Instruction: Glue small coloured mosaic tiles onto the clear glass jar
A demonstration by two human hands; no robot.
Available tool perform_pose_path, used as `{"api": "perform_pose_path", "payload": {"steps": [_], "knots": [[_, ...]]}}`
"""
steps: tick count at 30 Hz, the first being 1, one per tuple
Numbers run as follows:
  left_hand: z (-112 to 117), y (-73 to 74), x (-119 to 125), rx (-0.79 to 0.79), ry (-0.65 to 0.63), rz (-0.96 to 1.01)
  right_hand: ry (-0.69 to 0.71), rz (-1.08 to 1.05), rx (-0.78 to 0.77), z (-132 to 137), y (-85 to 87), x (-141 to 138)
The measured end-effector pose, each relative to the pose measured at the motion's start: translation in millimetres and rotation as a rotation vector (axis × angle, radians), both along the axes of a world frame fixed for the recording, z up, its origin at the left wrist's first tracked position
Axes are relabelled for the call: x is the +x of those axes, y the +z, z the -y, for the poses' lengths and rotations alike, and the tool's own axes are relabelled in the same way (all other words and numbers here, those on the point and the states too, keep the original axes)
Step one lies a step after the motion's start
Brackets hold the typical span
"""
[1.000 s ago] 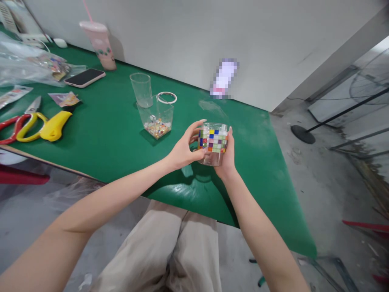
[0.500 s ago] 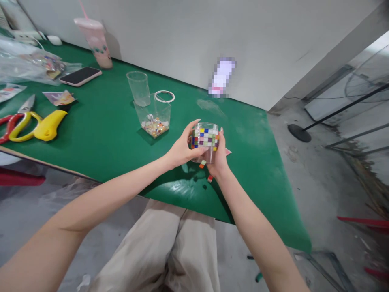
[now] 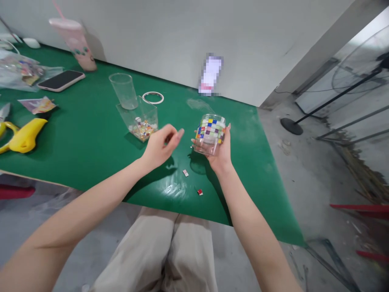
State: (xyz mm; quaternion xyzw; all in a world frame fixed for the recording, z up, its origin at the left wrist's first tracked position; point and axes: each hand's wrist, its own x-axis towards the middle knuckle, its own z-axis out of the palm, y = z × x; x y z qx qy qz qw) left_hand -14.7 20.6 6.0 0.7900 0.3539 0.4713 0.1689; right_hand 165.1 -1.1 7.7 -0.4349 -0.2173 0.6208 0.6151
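My right hand (image 3: 221, 156) holds a clear cup (image 3: 208, 148) from its right side and below, tilted slightly above the table. Rows of small coloured mosaic tiles (image 3: 212, 129) cover its upper part; the lower part is bare. My left hand (image 3: 159, 148) is apart from the cup, over the table to its left, fingers curled in towards the thumb; whether something sits between them is hidden. Below the cup lie a pale tile piece (image 3: 185, 173) and a red tile piece (image 3: 199, 192). Left of my left hand stands a clear angular container (image 3: 124, 117) with loose tiles (image 3: 144, 129) inside.
On the green table (image 3: 91, 134) are an empty clear cup (image 3: 124, 92), a white ring (image 3: 153, 97), a phone (image 3: 62, 80), yellow-handled scissors (image 3: 27, 136), a pink drink cup (image 3: 77, 46) and plastic bags (image 3: 18, 73). A blurred-out screen (image 3: 210, 75) leans on the wall.
My left hand has let go of the tiled cup and moved left towards the container. Two tile pieces seen under the cup now lie on the table. The view has shifted right.
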Motion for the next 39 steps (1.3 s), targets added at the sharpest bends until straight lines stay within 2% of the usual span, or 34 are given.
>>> {"api": "perform_pose_path", "payload": {"steps": [4, 7, 12, 15, 19, 25, 32, 36, 39], "knots": [[25, -3.2, 10, 0.371, -0.406, -0.456, -0.082, -0.033, 0.052, 0, 8.6, 11], [45, -11.1, 19, 0.511, -0.518, -0.625, -0.104, -0.059, 0.089, -1, 11.5, 21], [60, -20.5, 31, 0.576, -0.480, -0.757, -0.098, -0.030, 0.099, 1, 14.6, 25], [61, -21.5, 36, 0.584, -0.458, -0.807, -0.074, 0.009, 0.109, 4, 18.2, 24], [63, -20.8, 41, 0.581, -0.496, -0.852, -0.057, 0.005, 0.111, 8, 22.9, 25], [47, -17.1, 44, 0.543, -0.459, -0.789, -0.074, -0.015, 0.076, 9, 29.0, 27], [17, -1.2, 44, 0.475, -0.507, -0.647, -0.079, 0.044, 0.093, 9, 29.7, 30], [18, 21.0, 34, 0.443, -0.438, -0.513, -0.072, 0.140, 0.080, 12, 34.0, 32], [19, 36.2, 26, 0.489, -0.314, -0.380, -0.053, 0.227, 0.056, 16, 35.5, 29]]}}
